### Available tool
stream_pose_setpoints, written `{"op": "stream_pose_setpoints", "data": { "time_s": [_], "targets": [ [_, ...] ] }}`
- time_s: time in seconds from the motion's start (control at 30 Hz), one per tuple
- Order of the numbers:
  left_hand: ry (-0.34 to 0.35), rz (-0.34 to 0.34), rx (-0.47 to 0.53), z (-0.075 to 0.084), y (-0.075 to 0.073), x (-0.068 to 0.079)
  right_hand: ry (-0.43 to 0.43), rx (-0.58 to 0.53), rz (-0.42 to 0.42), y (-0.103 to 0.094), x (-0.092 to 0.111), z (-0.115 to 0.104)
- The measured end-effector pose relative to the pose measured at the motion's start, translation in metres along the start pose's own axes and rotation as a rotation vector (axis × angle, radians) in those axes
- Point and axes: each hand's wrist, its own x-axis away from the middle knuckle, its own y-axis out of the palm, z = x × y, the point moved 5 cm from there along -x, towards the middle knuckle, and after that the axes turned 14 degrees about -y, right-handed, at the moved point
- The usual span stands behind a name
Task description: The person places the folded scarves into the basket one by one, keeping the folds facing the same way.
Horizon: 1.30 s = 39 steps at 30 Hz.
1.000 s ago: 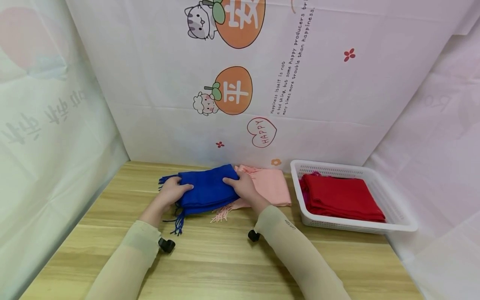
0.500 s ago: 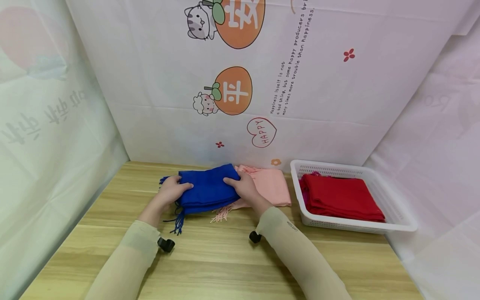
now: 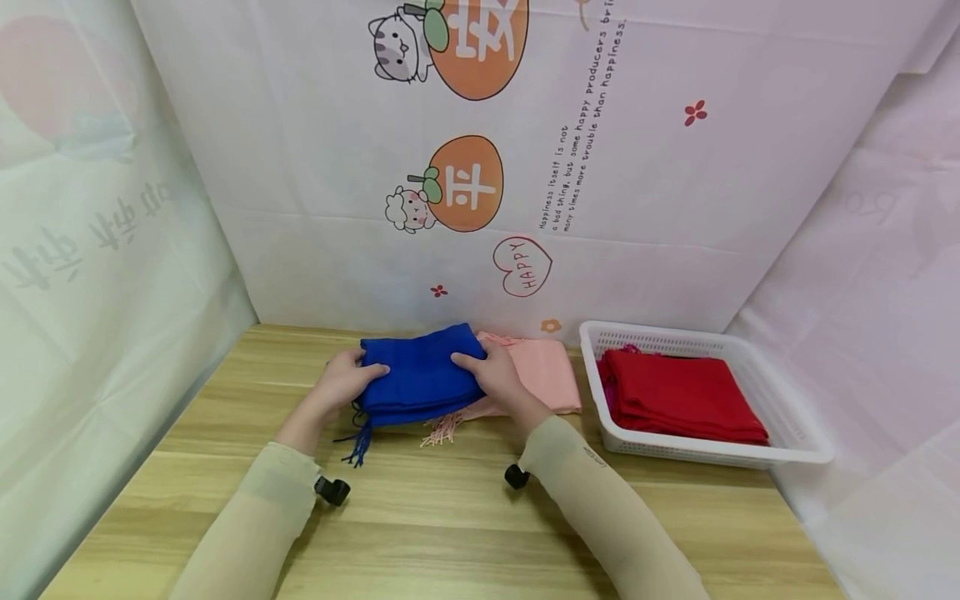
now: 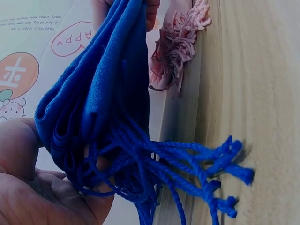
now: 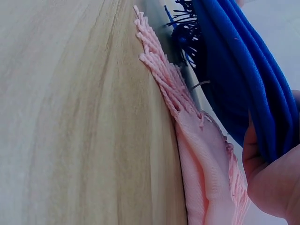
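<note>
The blue scarf (image 3: 420,375) is found slightly further right than half a second ago, and the right hand (image 3: 497,375) is carried the same way; more of the fringe behind the left hand (image 3: 345,382) is hidden. No clear shift is seen in the pink scarf (image 3: 551,379) or the white basket (image 3: 720,447).

The folded blue scarf is held by both hands, one clamped on each end, with the thumbs laid over the top layer. Its right end is raised clear of the pink scarf, as shown by the gap in the right wrist view. The blue fringe (image 4: 140,164) is left hanging at the near left corner; whether its tips are touching the tabletop (image 3: 427,517) cannot be told. In the basket, at the right, a folded red scarf (image 3: 686,396) is laid over a magenta cloth (image 3: 611,392).

The fold is judged vulnerable: if the layers are not all pinched, the lower ones could be let slip and the stack opened. The pink fringe (image 5: 161,77) could be snagged by the blue fringe if the scarf is drawn low across it. By uneven lifting, the bundle could be twisted or made to sag.
</note>
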Motion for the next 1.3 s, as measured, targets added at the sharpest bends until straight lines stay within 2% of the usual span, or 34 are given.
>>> {"op": "stream_pose_setpoints", "data": {
  "time_s": [0.37, 1.3],
  "targets": [
    [0.032, -0.006, 0.017, 0.008, 0.001, 0.004, 0.035, -0.065, 0.02, -0.008, 0.01, -0.009],
    [0.088, -0.025, -0.001, 0.032, 0.021, 0.017, 0.009, 0.044, 0.082, -0.043, 0.03, -0.026]
  ]
}}
